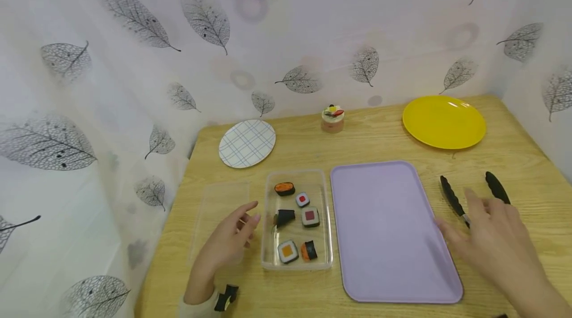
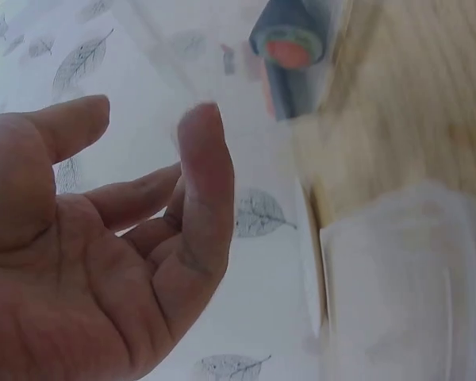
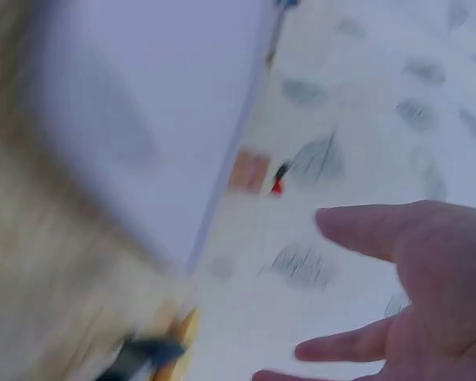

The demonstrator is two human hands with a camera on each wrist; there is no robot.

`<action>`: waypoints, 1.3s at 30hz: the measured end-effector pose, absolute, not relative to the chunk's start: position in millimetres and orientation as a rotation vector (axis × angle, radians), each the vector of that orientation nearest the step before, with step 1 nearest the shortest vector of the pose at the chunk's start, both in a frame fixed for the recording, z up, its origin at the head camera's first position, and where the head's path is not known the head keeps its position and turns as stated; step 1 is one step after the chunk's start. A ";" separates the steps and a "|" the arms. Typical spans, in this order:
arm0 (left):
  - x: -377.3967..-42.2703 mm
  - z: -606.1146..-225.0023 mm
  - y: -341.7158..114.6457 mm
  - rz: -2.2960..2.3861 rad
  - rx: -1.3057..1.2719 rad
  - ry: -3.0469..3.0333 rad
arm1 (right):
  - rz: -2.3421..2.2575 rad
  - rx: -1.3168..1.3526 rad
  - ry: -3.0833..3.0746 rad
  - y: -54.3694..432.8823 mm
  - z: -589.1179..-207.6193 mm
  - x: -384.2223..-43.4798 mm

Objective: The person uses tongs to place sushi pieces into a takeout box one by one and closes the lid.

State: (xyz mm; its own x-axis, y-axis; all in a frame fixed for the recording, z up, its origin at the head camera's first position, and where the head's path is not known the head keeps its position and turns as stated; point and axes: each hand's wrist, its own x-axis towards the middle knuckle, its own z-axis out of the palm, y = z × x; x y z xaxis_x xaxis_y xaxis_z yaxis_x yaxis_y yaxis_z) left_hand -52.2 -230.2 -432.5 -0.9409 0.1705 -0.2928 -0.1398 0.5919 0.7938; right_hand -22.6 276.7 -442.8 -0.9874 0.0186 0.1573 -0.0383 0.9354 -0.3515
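Above the table, left of a clear plastic box (image 1: 328, 238), my left hand (image 1: 228, 238) hovers with relaxed, slightly bent fingers and nothing in them. Inside the box lie several toy sushi pieces, among them a roll with an orange centre (image 1: 288, 252) and a dark cone-shaped hand roll (image 1: 285, 217). On the right, my right hand (image 1: 496, 238) is over black-tipped tongs (image 1: 452, 196) and partly hides them. Its fingers look spread in the right wrist view, with nothing between them. The lilac tray (image 1: 384, 228) lies between the box and the tongs.
A clear lid (image 1: 223, 198) lies flat left of the box, partly under my left hand. Farther back are a checked white plate (image 1: 247, 143), a toy cupcake (image 1: 332, 119) and a yellow plate (image 1: 444, 122). Leaf-patterned curtain (image 1: 304, 35) borders the table's back and sides.
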 end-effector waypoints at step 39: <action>-59.9 -427.9 -327.8 1.132 -0.353 2.543 | 2.511 0.079 -3.003 -120.5 -423.0 -89.2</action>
